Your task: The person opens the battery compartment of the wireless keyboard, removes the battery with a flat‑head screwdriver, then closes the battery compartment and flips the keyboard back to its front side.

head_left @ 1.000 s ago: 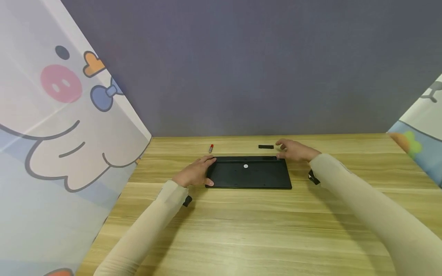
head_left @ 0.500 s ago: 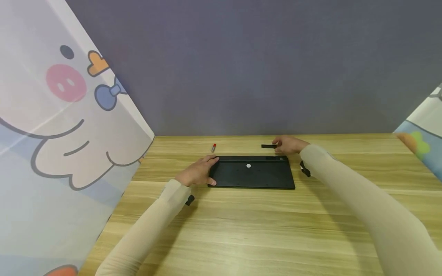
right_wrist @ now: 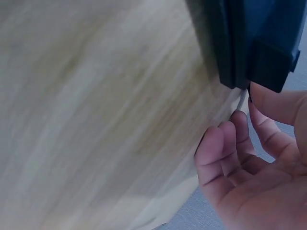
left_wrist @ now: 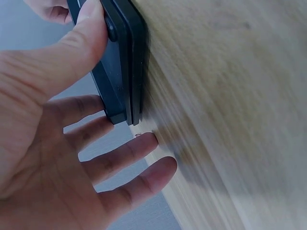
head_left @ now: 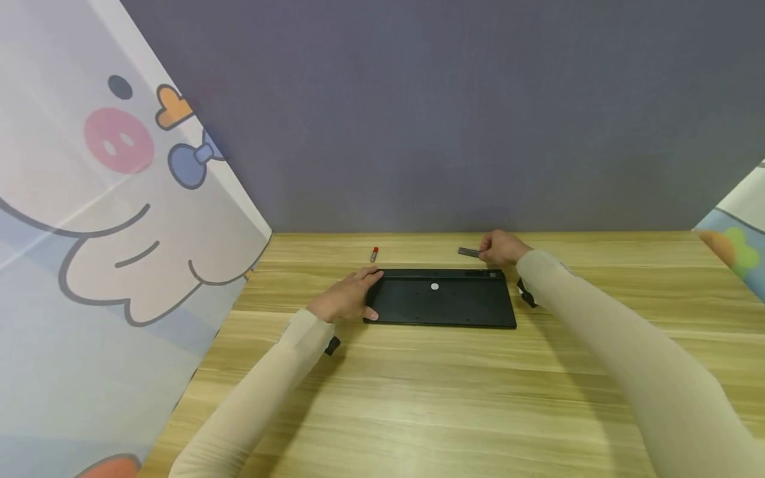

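A black keyboard (head_left: pixel 439 302) lies face down on the table, a round white sticker on its underside. My left hand (head_left: pixel 346 297) holds its left end, thumb at the near edge and index finger at the far corner. In the left wrist view the thumb presses on the keyboard (left_wrist: pixel 125 62) while two fingers are spread below it, off its surface. Beyond the far right corner, my right hand (head_left: pixel 502 247) pinches one end of a small dark battery cover (head_left: pixel 469 252). A narrow recess (head_left: pixel 477 273) shows at the keyboard's far right.
A small red-and-grey battery (head_left: pixel 374 255) lies behind the keyboard's left end. The wooden table (head_left: pixel 418 398) meets a grey partition (head_left: pixel 442 133) at the back. Cartoon-printed panels stand at the left (head_left: pixel 137 219) and right.
My right hand has gone from the keyboard's far right corner to the battery cover and grips its end. The cover has tilted, showing a greyer face. My left hand stays on the keyboard.
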`<state>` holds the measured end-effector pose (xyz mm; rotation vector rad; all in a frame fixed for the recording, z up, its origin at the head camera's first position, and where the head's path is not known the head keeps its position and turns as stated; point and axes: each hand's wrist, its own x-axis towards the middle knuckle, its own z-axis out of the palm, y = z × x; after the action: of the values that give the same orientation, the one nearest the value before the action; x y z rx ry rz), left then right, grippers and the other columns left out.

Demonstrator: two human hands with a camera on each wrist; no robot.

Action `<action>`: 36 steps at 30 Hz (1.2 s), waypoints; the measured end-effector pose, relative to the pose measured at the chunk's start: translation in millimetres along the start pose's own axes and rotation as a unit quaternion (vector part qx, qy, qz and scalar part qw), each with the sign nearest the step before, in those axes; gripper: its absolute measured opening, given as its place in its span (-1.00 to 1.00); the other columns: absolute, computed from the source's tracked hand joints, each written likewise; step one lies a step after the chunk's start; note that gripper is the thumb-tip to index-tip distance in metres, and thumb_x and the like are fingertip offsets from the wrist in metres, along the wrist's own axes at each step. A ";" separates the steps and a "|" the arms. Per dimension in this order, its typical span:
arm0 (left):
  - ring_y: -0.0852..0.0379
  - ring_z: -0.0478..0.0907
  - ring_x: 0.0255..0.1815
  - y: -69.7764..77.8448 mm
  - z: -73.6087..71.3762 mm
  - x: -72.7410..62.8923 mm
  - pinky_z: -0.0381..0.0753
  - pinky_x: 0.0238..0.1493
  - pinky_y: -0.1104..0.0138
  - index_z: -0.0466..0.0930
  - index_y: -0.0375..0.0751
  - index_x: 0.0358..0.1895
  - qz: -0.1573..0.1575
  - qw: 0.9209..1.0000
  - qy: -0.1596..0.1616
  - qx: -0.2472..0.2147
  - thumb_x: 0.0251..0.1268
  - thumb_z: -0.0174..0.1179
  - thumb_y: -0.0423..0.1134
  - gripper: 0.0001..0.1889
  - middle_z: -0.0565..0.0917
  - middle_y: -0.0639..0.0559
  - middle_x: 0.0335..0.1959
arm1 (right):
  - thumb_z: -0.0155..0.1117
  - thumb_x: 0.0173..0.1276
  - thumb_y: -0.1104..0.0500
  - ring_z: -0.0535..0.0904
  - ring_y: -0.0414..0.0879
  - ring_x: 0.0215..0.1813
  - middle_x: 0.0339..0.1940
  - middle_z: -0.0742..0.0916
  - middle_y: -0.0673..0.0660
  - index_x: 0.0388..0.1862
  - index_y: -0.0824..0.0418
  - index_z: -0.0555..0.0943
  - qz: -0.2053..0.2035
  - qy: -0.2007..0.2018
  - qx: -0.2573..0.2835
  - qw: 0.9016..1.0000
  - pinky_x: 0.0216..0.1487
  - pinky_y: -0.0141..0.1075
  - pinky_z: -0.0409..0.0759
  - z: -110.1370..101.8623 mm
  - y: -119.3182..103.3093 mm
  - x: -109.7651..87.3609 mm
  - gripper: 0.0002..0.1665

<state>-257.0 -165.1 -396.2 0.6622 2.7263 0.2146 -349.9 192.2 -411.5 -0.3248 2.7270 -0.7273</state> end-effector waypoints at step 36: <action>-0.26 -0.04 0.44 3.1 -0.6 -2.3 0.21 0.28 0.01 -0.08 -0.10 0.52 0.002 1.000 -0.006 0.011 0.07 0.33 0.02 0.00 -0.12 -0.07 0.52 | 0.31 0.28 0.29 0.60 0.03 -0.30 -0.38 0.70 0.05 -0.30 0.25 0.70 -0.168 -0.022 0.049 0.984 -0.30 -0.18 0.53 -14.0 8.0 -51.2 -0.94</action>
<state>-254.0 -163.5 -394.3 0.6728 2.7193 0.1801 -308.3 220.1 -392.4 -0.7812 2.6107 -0.9252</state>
